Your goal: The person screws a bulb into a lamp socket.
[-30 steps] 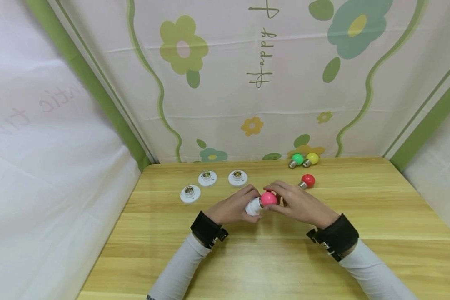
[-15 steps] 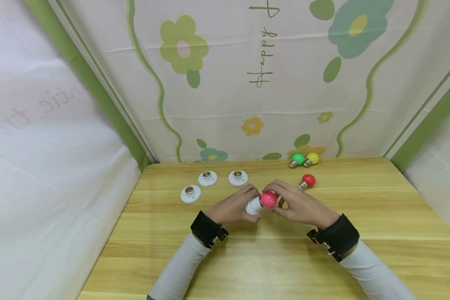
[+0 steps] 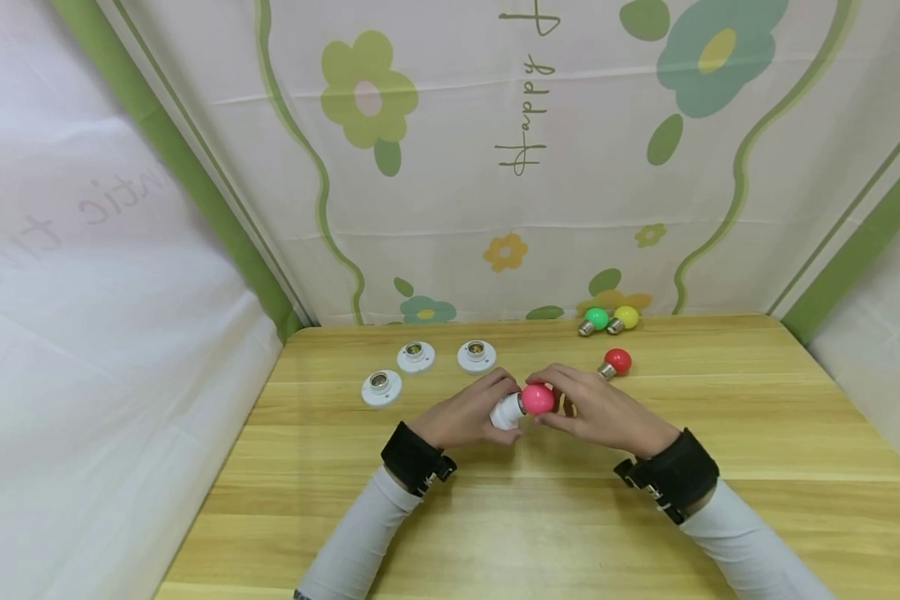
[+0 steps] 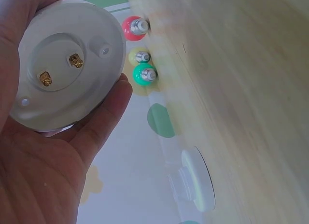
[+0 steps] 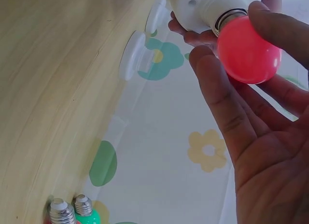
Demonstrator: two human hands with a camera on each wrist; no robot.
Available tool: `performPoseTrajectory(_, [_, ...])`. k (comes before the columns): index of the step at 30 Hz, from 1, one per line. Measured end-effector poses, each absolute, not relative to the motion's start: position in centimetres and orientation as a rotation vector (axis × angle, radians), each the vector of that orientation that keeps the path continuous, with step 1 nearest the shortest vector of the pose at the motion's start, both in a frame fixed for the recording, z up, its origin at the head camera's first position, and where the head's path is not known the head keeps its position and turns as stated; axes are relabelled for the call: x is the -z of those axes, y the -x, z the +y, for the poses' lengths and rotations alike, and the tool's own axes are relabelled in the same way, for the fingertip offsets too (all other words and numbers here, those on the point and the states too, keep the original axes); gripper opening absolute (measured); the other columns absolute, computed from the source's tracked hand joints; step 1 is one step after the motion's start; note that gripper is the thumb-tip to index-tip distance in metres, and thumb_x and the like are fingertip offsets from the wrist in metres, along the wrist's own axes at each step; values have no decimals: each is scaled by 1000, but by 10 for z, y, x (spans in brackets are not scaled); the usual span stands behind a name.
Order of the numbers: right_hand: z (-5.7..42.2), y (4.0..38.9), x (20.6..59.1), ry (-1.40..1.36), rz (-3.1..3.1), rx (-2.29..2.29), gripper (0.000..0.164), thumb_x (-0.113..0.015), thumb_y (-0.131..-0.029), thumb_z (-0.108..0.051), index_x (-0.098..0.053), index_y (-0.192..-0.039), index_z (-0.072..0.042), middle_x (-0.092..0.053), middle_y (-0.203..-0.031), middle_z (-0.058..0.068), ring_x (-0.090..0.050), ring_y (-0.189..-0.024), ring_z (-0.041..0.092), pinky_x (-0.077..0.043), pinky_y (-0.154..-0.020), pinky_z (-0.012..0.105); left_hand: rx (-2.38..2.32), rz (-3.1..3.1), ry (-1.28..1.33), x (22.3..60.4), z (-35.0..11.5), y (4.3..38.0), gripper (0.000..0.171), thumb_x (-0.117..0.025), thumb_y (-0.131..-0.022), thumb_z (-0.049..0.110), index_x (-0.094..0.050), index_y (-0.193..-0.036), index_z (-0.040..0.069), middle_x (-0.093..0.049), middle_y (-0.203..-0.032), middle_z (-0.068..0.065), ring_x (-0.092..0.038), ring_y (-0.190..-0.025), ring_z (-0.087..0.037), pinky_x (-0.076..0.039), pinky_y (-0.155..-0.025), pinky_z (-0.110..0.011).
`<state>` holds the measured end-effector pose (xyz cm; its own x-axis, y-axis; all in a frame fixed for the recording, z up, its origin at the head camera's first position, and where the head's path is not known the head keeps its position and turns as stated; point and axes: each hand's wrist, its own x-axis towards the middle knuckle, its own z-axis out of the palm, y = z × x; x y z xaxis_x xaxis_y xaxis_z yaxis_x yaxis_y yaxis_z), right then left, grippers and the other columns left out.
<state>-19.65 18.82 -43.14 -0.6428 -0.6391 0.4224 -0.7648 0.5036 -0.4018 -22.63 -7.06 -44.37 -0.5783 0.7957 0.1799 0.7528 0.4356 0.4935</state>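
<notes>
My left hand (image 3: 474, 412) grips a white round lamp holder (image 3: 506, 412) by its rim, lifted above the table. In the left wrist view, the flat back of the lamp holder (image 4: 72, 96) shows two brass terminals. A pink light bulb (image 3: 537, 398) sits with its metal base partly inside the holder's socket. With thumb and fingers around the bulb's globe, my right hand (image 3: 596, 406) holds it. Seen from the right wrist, the thumb touches the pink bulb (image 5: 248, 52) near its base, and a strip of metal thread shows at the socket mouth.
Three more white lamp holders stand on the table at the back left, one of them a holder (image 3: 381, 388) farthest left. A green bulb (image 3: 596, 318), a yellow bulb (image 3: 626, 317) and a red bulb (image 3: 617, 361) lie at the back right. A printed curtain (image 3: 450, 183) hangs behind the table.
The right hand's fingers have shifted around the pink bulb, loosening half a second ago and closing on it again now. The left hand and the lamp holder have stayed in place.
</notes>
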Motion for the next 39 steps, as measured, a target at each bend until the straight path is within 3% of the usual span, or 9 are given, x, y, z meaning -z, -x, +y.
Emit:
performPoseTrajectory(6, [188, 196, 431, -1182, -2545, -822, 45, -87, -91, -23, -68, -129, -9, -71, -114, -1, -62, -80, 7, -57, -67, 23, -832, 2590, -1400, 443, -70, 225, 43, -85, -90, 23, -62, -124, 8, -58, -120, -3, -55, -103, -11, -52, -88, -17])
performPoseTrajectory(19, [187, 194, 430, -1132, -2618, -801, 43, -84, -94, -29, -69, -129, -8, -74, -115, 0, -66, -88, 9, -60, -77, 26, -830, 2586, -1392, 442, -71, 224, 42, -84, -90, 23, -62, -123, 8, -57, -120, -2, -55, -103, -10, -52, -87, -15])
performPoseTrajectory(24, [188, 196, 431, -1148, -2600, -806, 50, -85, -93, -29, -66, -134, -8, -72, -120, 0, -66, -91, 7, -60, -76, 25, -828, 2598, -1399, 442, -71, 224, 43, -84, -91, 23, -62, -124, 8, -55, -123, -3, -55, -105, -10, -52, -90, -15])
performPoseTrajectory(29, [187, 197, 432, -1194, -2564, -809, 58, -91, -86, -19, -62, -136, -8, -70, -127, 1, -67, -104, 7, -62, -86, 31, -838, 2599, -1385, 442, -70, 225, 50, -85, -91, 23, -57, -129, 6, -52, -126, -4, -55, -107, -11, -53, -92, -17])
performPoseTrajectory(34, [186, 198, 432, -1195, -2559, -840, 53, -91, -84, -8, -64, -130, -8, -71, -121, 1, -69, -102, 9, -63, -85, 31, -906, 2568, -1317, 441, -70, 224, 54, -86, -89, 23, -50, -127, 7, -54, -122, -4, -56, -103, -10, -55, -85, -17])
performPoseTrajectory(39, [187, 198, 432, -1167, -2597, -860, 52, -90, -85, -9, -64, -130, -9, -72, -121, 2, -70, -102, 10, -64, -85, 30, -917, 2580, -1316, 440, -71, 223, 57, -87, -91, 30, -50, -129, 11, -53, -122, -3, -58, -102, -10, -55, -84, -17])
